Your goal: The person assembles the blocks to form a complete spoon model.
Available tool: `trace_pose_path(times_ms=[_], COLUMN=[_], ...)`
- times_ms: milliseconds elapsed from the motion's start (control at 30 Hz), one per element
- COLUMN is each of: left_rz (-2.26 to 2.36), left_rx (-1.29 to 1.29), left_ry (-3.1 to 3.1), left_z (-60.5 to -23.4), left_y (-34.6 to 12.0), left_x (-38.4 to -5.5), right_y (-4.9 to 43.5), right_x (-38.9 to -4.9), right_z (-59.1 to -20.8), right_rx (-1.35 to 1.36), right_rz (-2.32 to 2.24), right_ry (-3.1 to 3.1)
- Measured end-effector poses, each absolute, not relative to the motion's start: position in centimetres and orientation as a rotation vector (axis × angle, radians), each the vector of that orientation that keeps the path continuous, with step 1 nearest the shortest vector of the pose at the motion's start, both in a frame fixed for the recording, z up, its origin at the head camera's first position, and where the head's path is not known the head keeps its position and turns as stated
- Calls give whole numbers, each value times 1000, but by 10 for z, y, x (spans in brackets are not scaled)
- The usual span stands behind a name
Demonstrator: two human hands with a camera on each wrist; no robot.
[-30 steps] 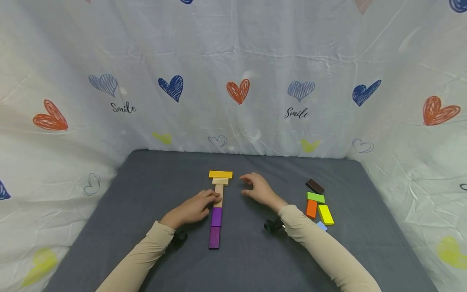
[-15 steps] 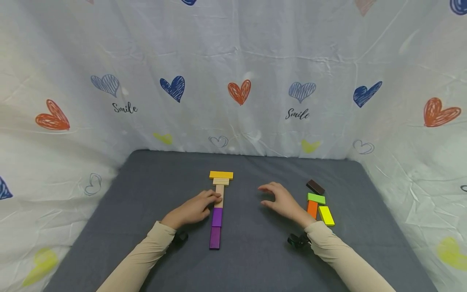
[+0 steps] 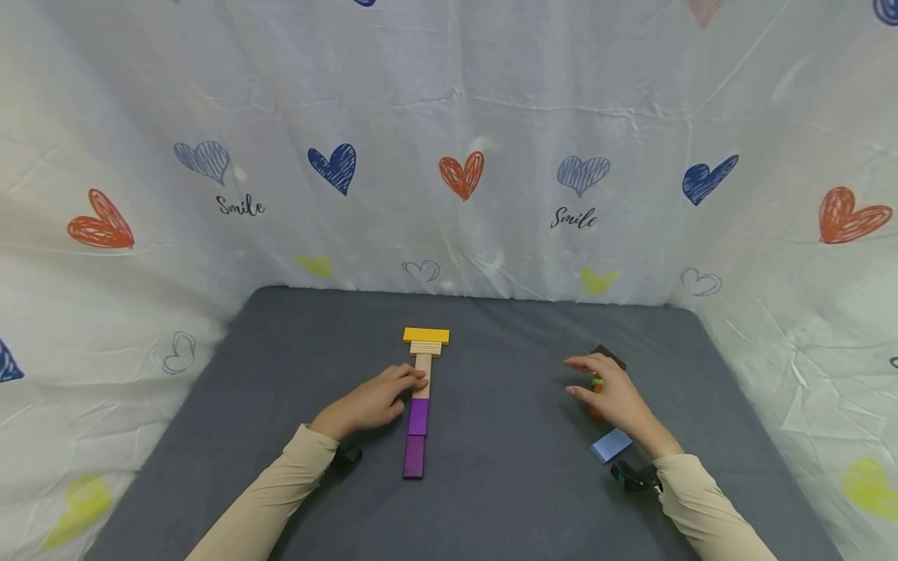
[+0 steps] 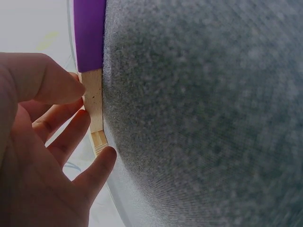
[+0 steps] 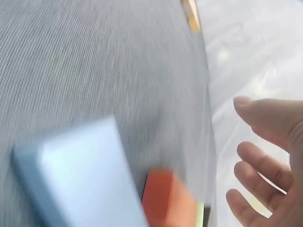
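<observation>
In the head view my left hand (image 3: 375,399) rests its fingertips on a plain wooden block (image 3: 422,386). That block lies in a row, with two purple blocks (image 3: 417,436) on its near side. At the row's far end are a few pale stacked pieces (image 3: 425,348) and a crosswise yellow-orange block (image 3: 426,336). My right hand (image 3: 620,401) hovers, holding nothing, over the loose blocks at the right. Its thumb and fingers are spread apart. Beneath it show parts of an orange block (image 5: 161,198) and a green block (image 3: 597,383).
A light blue block (image 3: 612,446) lies beside the right wrist. Behind the right hand is a dark brown block (image 3: 609,356). Grey cloth (image 3: 505,483) covers the table, and a white curtain (image 3: 393,101) printed with hearts surrounds it.
My right hand has moved right, away from the row and over the loose blocks, uncovering the light blue one and hiding the bright yellow one. The left hand has stayed in place.
</observation>
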State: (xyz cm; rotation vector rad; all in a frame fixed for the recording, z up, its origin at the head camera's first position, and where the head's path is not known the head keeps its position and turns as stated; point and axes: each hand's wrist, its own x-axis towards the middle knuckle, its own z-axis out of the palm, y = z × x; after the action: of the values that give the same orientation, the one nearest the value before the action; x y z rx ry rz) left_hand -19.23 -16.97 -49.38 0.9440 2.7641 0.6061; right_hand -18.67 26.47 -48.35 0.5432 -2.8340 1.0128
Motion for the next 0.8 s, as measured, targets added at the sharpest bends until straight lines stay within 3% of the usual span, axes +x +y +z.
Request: trace_pose_path(times_ms=[800], left_rz=[607], left_rx=[948], left_ry=[2761], left_z=[-495], left_y=[-170], left_x=[-193], right_y=[321], right_x=[-163], right_z=[-504], right_rx=[347], right_rz=[873], right_ry=[-2898])
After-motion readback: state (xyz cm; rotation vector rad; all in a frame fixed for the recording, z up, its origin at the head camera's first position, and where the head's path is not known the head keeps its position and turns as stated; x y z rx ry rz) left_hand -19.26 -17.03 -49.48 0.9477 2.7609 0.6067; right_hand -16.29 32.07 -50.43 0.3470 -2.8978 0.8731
